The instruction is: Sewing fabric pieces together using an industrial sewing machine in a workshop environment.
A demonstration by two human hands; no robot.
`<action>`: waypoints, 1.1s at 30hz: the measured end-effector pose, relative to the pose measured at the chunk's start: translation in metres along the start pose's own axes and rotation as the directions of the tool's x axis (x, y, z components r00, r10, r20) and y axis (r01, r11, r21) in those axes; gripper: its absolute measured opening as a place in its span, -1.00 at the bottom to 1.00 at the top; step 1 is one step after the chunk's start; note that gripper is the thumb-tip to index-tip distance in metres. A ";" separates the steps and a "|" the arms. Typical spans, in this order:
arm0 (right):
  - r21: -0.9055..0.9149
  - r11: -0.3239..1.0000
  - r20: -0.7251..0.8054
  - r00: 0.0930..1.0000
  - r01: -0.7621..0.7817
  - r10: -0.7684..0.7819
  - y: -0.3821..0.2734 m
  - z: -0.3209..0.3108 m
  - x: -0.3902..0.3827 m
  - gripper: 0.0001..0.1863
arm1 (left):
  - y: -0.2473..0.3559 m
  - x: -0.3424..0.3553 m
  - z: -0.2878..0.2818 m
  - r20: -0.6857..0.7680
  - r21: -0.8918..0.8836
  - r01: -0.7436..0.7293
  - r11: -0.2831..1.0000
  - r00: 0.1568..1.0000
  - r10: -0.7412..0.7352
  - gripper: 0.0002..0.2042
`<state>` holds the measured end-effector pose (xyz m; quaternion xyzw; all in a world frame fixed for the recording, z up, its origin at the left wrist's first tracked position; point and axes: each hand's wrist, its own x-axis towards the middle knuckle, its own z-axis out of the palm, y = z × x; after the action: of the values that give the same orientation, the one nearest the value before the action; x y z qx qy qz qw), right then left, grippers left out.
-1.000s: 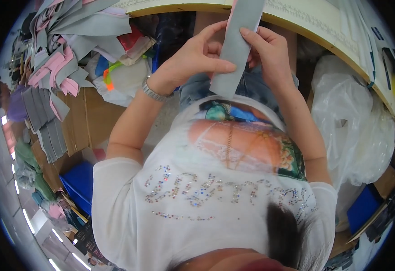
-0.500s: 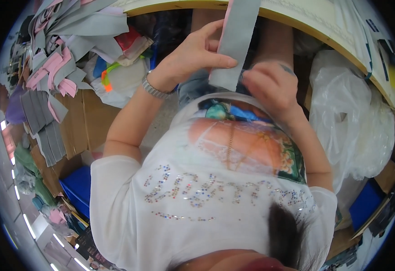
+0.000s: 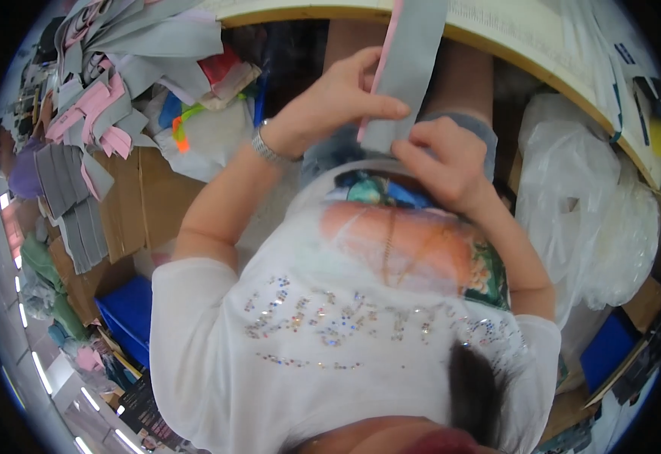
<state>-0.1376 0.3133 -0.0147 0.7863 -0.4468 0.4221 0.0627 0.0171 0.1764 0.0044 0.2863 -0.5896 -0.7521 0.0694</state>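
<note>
A long grey fabric strip (image 3: 410, 64) with a pink layer along its left edge runs from over the table edge toward my lap. My left hand (image 3: 349, 98), with a metal watch at its wrist, grips the strip from the left, thumb on top and fingers behind it. At the strip's near end, my right hand (image 3: 447, 159) is curled, with thumb and forefinger closed on the corner. Its other fingers are folded in, and what lies under them is hidden.
A pale table (image 3: 512, 26) with a yellow-brown edge curves across the far side. Grey and pink fabric pieces (image 3: 92, 106) are heaped at the far left, above cardboard (image 3: 160, 200). Clear plastic bags (image 3: 565, 189) hang at right. Blue bins (image 3: 127, 314) stand at both sides.
My right hand has moved left to the strip's near end and its fingers have closed there. My left hand and the strip have shifted slightly right and nearer.
</note>
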 end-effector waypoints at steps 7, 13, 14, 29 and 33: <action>0.139 0.985 0.133 0.987 -0.106 0.088 0.002 -0.006 0.003 -0.85 | -0.010 -0.006 0.004 -0.050 -0.066 0.081 0.995 0.995 -0.084 -0.29; 0.238 0.944 0.322 0.936 -0.229 0.146 0.012 -0.010 0.011 -0.91 | 0.017 0.028 -0.026 -0.187 0.674 -0.378 0.635 0.744 0.642 -0.71; 0.237 0.942 0.321 0.934 -0.239 0.156 0.014 -0.010 0.013 -0.91 | 0.029 0.043 -0.034 -0.056 0.780 -0.424 0.460 0.685 0.726 -0.75; 0.243 0.953 0.369 0.926 -0.181 0.081 0.020 -0.027 0.038 -0.91 | 0.117 0.177 -0.053 0.718 0.696 -0.686 -0.211 0.658 0.228 -0.69; 0.259 0.952 0.286 0.954 -0.165 0.087 0.017 -0.025 0.039 -0.89 | 0.125 0.182 -0.057 0.703 0.691 -0.723 -0.014 0.666 0.250 -0.82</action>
<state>-0.1564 0.2899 0.0242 0.8072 -0.4368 0.3723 -0.1381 -0.1334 0.0112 0.0489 -0.1213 -0.9765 -0.1759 0.0284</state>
